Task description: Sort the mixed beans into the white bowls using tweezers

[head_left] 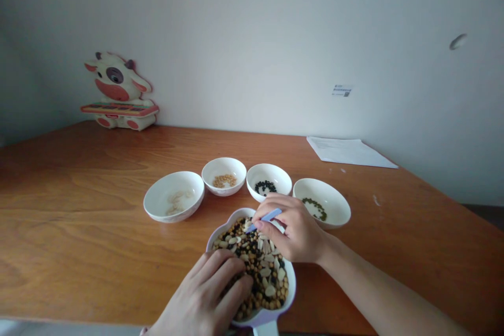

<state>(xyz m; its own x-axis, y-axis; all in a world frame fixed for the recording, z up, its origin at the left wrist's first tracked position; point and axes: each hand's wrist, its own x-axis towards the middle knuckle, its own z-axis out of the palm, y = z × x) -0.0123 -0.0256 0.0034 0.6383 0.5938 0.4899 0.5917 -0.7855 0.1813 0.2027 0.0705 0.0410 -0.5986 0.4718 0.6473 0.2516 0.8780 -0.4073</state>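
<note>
A white heart-shaped bowl (290, 294) of mixed beans and pale seeds stands at the table's near edge. My left hand (205, 296) rests on its near left rim, fingers curled over the beans. My right hand (293, 231) is closed on blue tweezers (264, 219), whose tips point down into the mix at the bowl's far side. Behind stand several white bowls: one (173, 197) with pale seeds, one (223, 174) with yellow beans, one (269, 180) with black beans, one (322, 200) with green beans.
The wooden table (79, 210) runs left and right. A cow-shaped toy keyboard (118, 94) leans against the wall at the far left. A sheet of paper (348, 151) lies at the far right. A small label (342, 90) is stuck on the wall.
</note>
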